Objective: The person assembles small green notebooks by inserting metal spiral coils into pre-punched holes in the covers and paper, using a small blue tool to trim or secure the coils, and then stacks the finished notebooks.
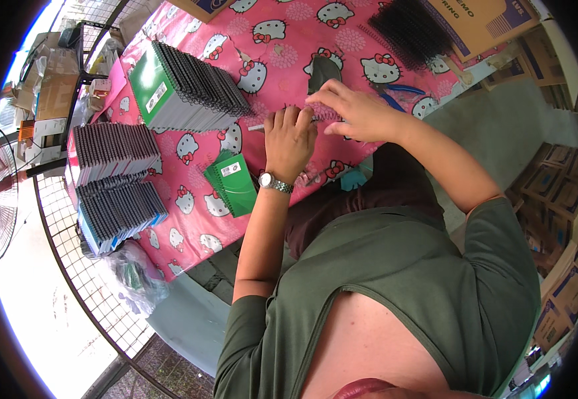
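low in the frame the left hand (289, 139), a wristwatch (275, 182) on it, lies curled and knuckles-up, pressing a notebook down on the pink cartoon-cat tablecloth (196, 233) at centre; just above it the right hand (355, 113) pinches the spiral binding coil (325, 114) between fingertips. if the left hand's pressure slackens, the pages could shift and the coil snag, i judge; green spiral notebooks (234, 183) lie left of the wrist, a stacked row of notebooks (182, 90) upper left, loose black coils (408, 30) at top.

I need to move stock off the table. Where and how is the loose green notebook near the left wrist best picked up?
Grip the green notebook by its plain long edge, opposite the wire spiral, coming from the table's near edge. It lies flat on the pink tablecloth, beside the left hand, with that side probably least obstructed.
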`<action>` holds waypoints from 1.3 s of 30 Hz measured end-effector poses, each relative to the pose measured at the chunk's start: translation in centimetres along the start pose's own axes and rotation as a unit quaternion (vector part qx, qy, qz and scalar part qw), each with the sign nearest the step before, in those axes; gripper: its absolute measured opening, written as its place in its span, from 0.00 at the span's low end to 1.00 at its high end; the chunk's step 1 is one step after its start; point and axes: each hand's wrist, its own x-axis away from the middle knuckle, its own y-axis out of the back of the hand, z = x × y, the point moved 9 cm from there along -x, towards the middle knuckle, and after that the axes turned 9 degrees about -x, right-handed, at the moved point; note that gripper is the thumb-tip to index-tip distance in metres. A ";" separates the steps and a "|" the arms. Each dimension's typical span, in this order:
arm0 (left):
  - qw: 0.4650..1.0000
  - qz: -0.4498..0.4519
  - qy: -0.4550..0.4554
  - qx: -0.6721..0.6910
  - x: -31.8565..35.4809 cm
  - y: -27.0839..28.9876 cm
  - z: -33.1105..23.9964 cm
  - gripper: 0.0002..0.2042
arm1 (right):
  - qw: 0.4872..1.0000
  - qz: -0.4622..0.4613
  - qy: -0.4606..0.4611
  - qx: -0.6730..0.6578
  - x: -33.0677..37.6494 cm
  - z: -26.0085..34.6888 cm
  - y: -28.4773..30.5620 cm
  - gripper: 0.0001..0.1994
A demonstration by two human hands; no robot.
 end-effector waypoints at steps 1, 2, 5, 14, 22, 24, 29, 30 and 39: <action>1.000 0.003 0.001 0.001 0.0 0.0 0.1 0.14 | 0.999 -0.003 0.024 0.044 0.0 0.7 0.0 0.13; 1.000 0.000 0.002 0.000 -0.1 0.0 0.1 0.14 | 1.000 0.005 -0.007 0.007 -0.6 0.1 0.0 0.15; 1.000 0.006 -0.001 0.002 0.4 -0.5 0.4 0.14 | 0.998 -0.034 0.017 0.051 -3.5 -2.0 1.4 0.19; 0.990 -0.018 0.135 -0.042 3.1 -0.3 2.8 0.17 | 0.933 0.215 0.021 -0.289 -3.6 -2.2 -2.3 0.21; 0.996 -0.017 0.063 0.060 2.2 -0.5 0.6 0.19 | 0.950 0.144 0.037 -0.274 -1.6 -4.0 -0.6 0.21; 0.995 -0.023 0.061 0.080 2.2 -0.2 0.5 0.20 | 0.907 0.130 0.014 -0.400 -1.4 -4.5 -0.5 0.21; 0.993 -0.003 0.064 0.103 2.0 -0.2 0.9 0.20 | 0.940 0.155 0.017 -0.304 -1.4 -3.8 -1.2 0.21; 0.992 0.003 0.065 0.108 2.0 -0.2 0.9 0.21 | 0.889 0.186 0.032 -0.417 -1.2 -3.3 -1.4 0.21; 0.990 0.013 0.075 0.120 1.6 -0.2 1.2 0.22 | 0.899 0.204 -0.003 -0.387 -1.9 -3.0 -2.3 0.23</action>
